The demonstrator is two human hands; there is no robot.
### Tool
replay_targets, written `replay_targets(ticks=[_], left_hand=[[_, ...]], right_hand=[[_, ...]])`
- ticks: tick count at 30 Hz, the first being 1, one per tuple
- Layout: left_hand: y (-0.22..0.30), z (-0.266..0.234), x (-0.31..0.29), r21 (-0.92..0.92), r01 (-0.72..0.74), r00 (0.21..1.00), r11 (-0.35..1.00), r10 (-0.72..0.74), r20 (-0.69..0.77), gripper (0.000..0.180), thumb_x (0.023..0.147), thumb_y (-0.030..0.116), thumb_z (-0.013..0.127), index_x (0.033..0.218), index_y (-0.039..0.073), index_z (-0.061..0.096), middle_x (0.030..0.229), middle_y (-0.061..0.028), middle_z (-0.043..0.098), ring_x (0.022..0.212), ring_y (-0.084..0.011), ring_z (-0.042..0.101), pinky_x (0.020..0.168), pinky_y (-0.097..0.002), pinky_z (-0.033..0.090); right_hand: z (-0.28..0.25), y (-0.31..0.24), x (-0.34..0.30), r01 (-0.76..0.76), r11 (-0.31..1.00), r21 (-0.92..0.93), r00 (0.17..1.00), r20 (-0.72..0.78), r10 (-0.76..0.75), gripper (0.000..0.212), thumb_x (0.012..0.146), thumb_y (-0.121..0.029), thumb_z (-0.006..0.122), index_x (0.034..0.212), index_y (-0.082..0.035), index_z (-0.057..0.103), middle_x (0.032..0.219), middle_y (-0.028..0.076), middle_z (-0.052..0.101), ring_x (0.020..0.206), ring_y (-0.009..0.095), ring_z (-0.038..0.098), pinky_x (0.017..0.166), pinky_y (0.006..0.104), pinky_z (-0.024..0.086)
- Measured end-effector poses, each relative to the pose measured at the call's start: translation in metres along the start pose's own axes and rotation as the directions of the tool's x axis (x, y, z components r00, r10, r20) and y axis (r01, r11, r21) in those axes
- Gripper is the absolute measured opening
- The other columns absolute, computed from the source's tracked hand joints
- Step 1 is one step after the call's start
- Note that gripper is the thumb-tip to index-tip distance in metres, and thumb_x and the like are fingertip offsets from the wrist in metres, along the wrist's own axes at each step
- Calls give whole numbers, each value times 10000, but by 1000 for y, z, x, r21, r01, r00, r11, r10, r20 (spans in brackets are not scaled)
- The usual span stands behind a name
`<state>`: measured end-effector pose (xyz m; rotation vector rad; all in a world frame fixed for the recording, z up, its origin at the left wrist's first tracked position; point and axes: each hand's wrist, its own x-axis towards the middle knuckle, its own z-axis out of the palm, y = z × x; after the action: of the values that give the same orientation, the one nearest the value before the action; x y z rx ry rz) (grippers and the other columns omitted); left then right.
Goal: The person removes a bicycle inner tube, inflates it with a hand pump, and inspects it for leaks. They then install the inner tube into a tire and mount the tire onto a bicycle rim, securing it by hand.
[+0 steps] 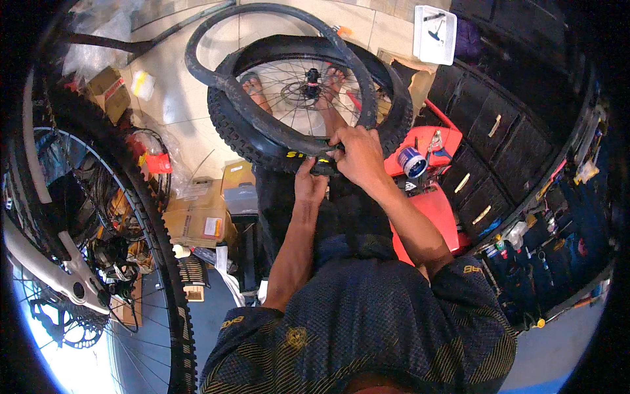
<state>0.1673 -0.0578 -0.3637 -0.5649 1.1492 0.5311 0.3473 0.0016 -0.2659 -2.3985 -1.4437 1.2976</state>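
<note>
Fingers of both hands clamp the wheel's near edge — right hand atop the loose inner tube, left hand beneath the tyre.

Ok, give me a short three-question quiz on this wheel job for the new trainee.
1. True or false: both hands are at the near edge of the tyre.
2. What hangs in a loose loop over the wheel? A) a chain B) an inner tube C) a cable
3. What colour is the stool-like thing beside the right hand?

Key
1. True. The left hand is on the near edge of the tyre from below, and the right hand grips there from above.
2. B, the inner tube is partly outside the tyre.
3. Red; the red stand has a small tin on it.
</note>
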Motion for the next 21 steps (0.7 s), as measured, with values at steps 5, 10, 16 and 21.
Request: replay_targets(ticks=[5,10,16,21], left_hand=[[-4,6,-4,25,-15,997,1000,13,74,381,962,138,632,1321,26,574,1299,-120,651,1222,-286,618,1122,-485,446],[-8,-5,4,61,6,997,998,-11,75,404,928,131,639,1317,36,583,1302,-108,656,1214,-285,624,1120,-471,446],[-12,-5,11,4,45,991,999,-45,127,354,936,49,634,1286,3,609,1258,-98,671,1209,-259,624,1134,-433,436],[-24,1,27,-30,68,982,997,-62,181,368,909,16,654,1276,13,623,1241,-80,683,1199,-249,626,1133,-423,429]], right_hand=[[-1,16,11,-111,984,140,979,185,84,198,774,-103,793,936,-97,680,939,79,705,966,298,632,832,450,425],[-13,4,9,87,992,-87,990,117,-77,256,724,-38,753,957,-89,661,933,76,671,978,301,630,843,456,430],[-15,3,2,156,964,-217,987,-1,-160,318,680,-8,735,968,-84,625,950,77,644,980,296,616,830,439,413],[-21,13,6,58,967,-247,998,-11,-63,320,686,-4,734,970,-87,613,929,77,641,962,295,617,823,439,403]])
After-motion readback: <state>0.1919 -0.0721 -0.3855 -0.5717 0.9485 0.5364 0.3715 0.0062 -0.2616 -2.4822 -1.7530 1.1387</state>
